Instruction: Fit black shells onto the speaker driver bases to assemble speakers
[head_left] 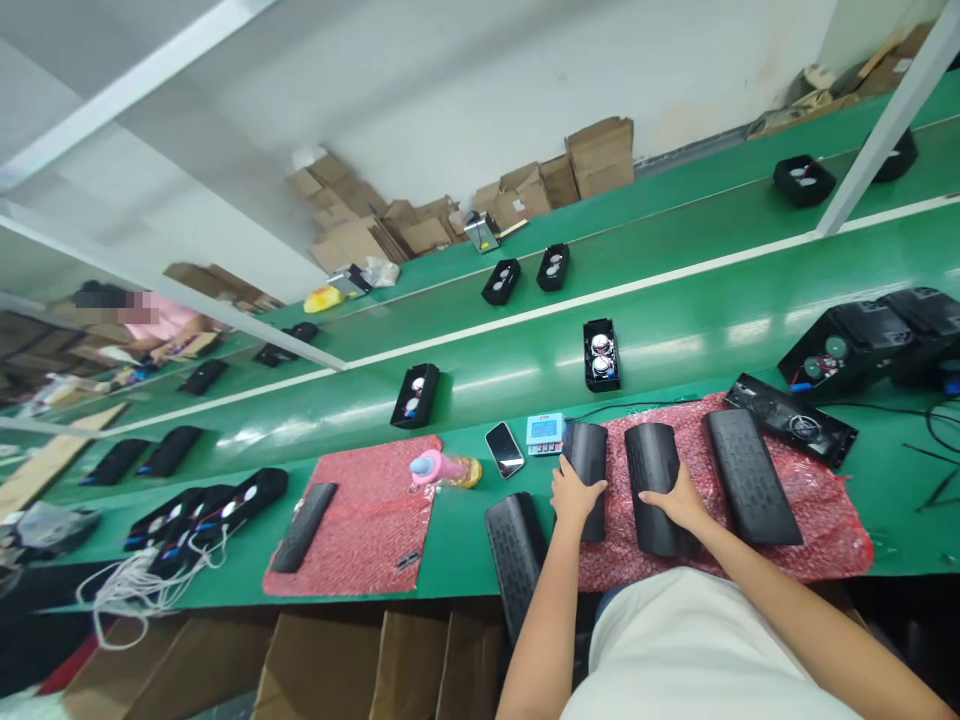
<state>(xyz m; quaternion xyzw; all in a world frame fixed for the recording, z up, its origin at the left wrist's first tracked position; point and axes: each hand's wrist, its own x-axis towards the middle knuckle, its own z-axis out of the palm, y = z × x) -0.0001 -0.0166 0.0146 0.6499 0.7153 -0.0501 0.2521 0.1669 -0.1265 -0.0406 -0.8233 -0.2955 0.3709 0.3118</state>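
Red foam mat (825, 540) underneath; left hand (574, 497)'s grip clasped the left grille (589, 450); right hand (681, 503)'s grip lay open on the middle grille (651, 455).

phone (504, 449), pink bottle (442, 468), cardboard boxes (600, 155)

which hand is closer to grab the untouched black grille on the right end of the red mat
Right, probably. The right hand rests on the middle grille, next to the untouched grille; the left hand is one grille further away.
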